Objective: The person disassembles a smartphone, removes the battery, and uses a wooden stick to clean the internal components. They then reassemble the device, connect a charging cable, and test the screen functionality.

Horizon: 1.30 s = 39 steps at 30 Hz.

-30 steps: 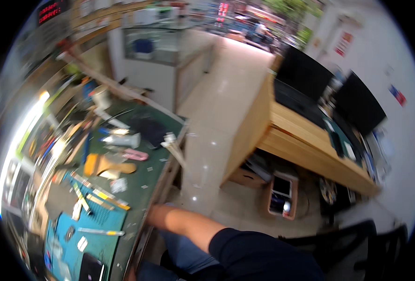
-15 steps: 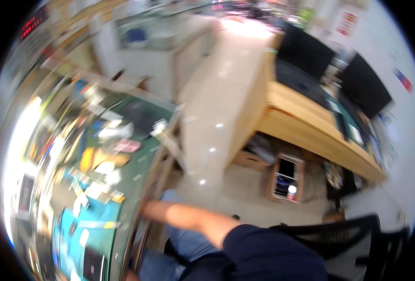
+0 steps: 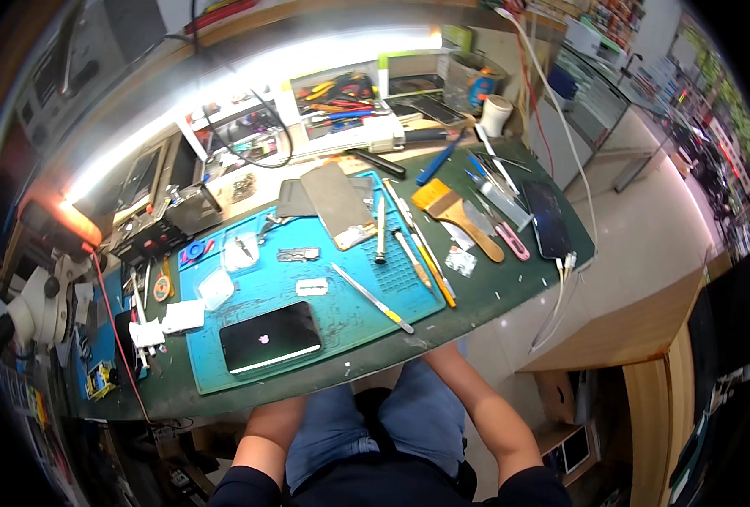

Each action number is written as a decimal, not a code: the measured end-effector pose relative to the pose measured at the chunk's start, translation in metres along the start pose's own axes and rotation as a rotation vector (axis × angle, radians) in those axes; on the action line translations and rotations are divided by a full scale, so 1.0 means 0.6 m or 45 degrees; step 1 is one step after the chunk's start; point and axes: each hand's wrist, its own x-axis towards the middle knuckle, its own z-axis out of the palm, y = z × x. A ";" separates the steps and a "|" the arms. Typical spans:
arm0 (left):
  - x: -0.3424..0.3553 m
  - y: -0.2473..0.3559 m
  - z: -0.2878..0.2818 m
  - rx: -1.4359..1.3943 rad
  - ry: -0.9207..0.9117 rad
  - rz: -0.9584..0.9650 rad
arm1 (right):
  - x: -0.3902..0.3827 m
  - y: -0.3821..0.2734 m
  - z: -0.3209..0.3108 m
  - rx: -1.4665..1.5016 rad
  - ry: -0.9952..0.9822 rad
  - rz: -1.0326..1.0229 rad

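Forearms (image 3: 487, 406), two; lit phone (image 3: 278, 334), one

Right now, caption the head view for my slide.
Smartphone, screen lit, on a blue repair mat; wooden-handled brush off to the right.

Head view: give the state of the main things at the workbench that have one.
Blue rectangular mat: lying flat, surface marked.
Black rectangular phone on it: face up, screen lit.
Long white tube lamp: lit.
Yellow-bristled, wooden-handled brush: lying flat.
Dark rectangular phone right of it: face up, screen dark.
Slim silver tool with yellow band: lying flat.
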 end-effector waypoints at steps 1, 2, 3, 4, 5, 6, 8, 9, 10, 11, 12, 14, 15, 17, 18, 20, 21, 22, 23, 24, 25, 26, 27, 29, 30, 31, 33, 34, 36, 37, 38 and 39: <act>0.000 -0.001 -0.003 -0.002 -0.006 -0.005 | 0.003 -0.013 -0.020 -0.015 -0.058 0.024; 0.000 -0.005 0.000 -0.012 -0.008 -0.011 | -0.004 -0.026 -0.043 -0.047 -0.116 0.067; 0.000 -0.013 -0.001 -0.009 -0.006 -0.024 | -0.008 -0.041 -0.058 -0.102 -0.157 0.038; 0.001 -0.015 -0.003 -0.015 -0.008 -0.025 | -0.014 -0.055 -0.080 -0.170 -0.197 0.014; 0.000 -0.021 -0.005 -0.020 -0.011 -0.031 | -0.019 -0.066 -0.095 -0.231 -0.238 -0.014; -0.002 -0.024 -0.005 -0.021 -0.019 -0.035 | -0.027 -0.074 -0.109 -0.204 -0.176 -0.093; 0.000 -0.025 -0.007 -0.048 -0.052 -0.025 | -0.043 -0.087 -0.139 -0.148 -0.050 -0.255; -0.010 -0.019 -0.009 -0.070 -0.099 0.001 | -0.053 -0.096 -0.157 -0.070 -0.093 -0.384; -0.022 -0.003 -0.009 -0.119 -0.164 0.038 | -0.064 -0.107 -0.178 0.004 -0.133 -0.510; -0.033 0.018 -0.007 -0.190 -0.259 0.086 | -0.065 -0.122 -0.201 0.065 -0.181 -0.630; -0.068 0.031 -0.023 -0.241 -0.368 0.087 | -0.039 -0.152 -0.214 0.126 -0.038 -0.732; -0.132 0.061 -0.022 -0.345 -0.559 0.151 | 0.033 -0.208 -0.243 0.220 0.236 -0.894; -0.164 0.080 -0.007 -0.416 -0.627 0.219 | 0.075 -0.220 -0.257 0.104 0.231 -0.823; -0.208 0.094 -0.008 -0.445 -0.503 0.379 | 0.188 -0.227 -0.250 -0.037 0.195 -0.658; -0.226 0.100 -0.008 -0.419 -0.316 0.520 | 0.247 -0.231 -0.239 -0.115 0.153 -0.552; -0.258 0.108 -0.004 -0.401 -0.082 0.768 | 0.355 -0.202 -0.205 -0.108 -0.014 -0.456; -0.269 0.102 -0.002 -0.412 -0.029 0.870 | 0.399 -0.190 -0.196 -0.182 -0.144 -0.364; -0.287 0.095 0.000 -0.410 0.023 0.960 | 0.434 -0.167 -0.169 -0.281 -0.220 -0.238; -0.316 0.088 0.007 -0.510 0.068 0.873 | 0.464 -0.176 -0.164 -0.295 -0.381 -0.142; -0.350 0.068 0.025 -0.530 0.054 0.774 | 0.487 -0.185 -0.157 -0.303 -0.544 -0.051; -0.388 0.042 0.049 -0.543 0.040 0.657 | 0.499 -0.183 -0.145 -0.379 -0.528 -0.193; -0.419 0.021 0.065 -0.547 0.021 0.506 | 0.504 -0.178 -0.144 -0.392 -0.523 -0.266; -0.448 0.003 0.068 -0.566 0.141 0.384 | 0.504 -0.178 -0.144 -0.348 -0.570 -0.188; -0.501 -0.032 0.088 -0.421 0.149 0.200 | 0.492 -0.156 -0.138 -0.198 -0.514 -0.166; -0.516 -0.045 0.093 -0.363 0.156 0.141 | 0.487 -0.150 -0.145 -0.140 -0.500 -0.100; -0.526 -0.045 0.089 -0.398 0.172 0.088 | 0.486 -0.147 -0.147 -0.062 -0.512 -0.057; -0.540 -0.045 0.094 -0.433 0.147 -0.031 | 0.493 -0.135 -0.141 0.006 -0.558 -0.027; -0.542 -0.046 0.098 -0.453 0.135 -0.078 | 0.497 -0.127 -0.139 0.016 -0.582 -0.028; -0.527 -0.052 0.098 -0.470 0.164 -0.075 | 0.498 -0.118 -0.139 0.078 -0.596 -0.005; -0.524 -0.056 0.098 -0.481 0.178 -0.070 | 0.499 -0.110 -0.136 0.118 -0.587 0.001; -0.525 -0.060 0.107 -0.495 0.161 -0.082 | 0.500 -0.108 -0.134 0.154 -0.573 0.008; -0.530 -0.065 0.118 -0.511 0.142 -0.092 | 0.501 -0.111 -0.133 0.224 -0.598 0.061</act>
